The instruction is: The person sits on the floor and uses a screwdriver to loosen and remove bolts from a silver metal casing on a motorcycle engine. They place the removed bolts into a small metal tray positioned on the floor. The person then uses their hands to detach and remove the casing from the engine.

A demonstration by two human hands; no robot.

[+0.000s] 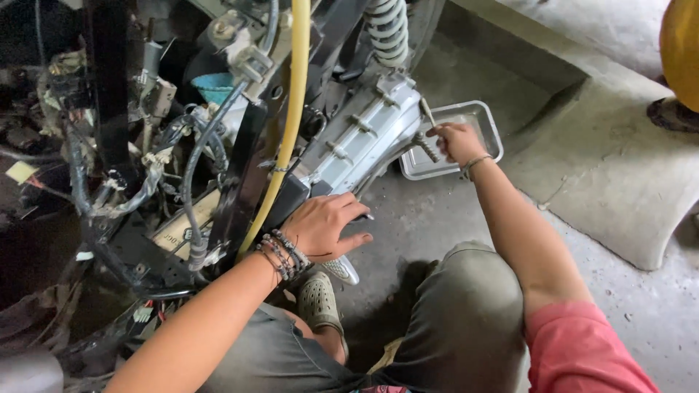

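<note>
Just one head cam here, looking steeply down from close up over the crouching person's knees at the scooter engine casing (364, 138) and concrete floor (619, 182).

place: repair workshop — stripped scooter (218, 145) | drain tray (480, 120) | concrete floor (655, 306)

Bare concrete floor (437, 218) lies open right of the engine casing (357, 142); hoses (193, 156) crowd the left.

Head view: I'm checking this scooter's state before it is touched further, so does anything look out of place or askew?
Yes. The body panels are off, so wiring hangs in loose tangles over the black frame. The right hand grips a tool at the grey engine casing, over a metal tray. No spill shows.
</note>
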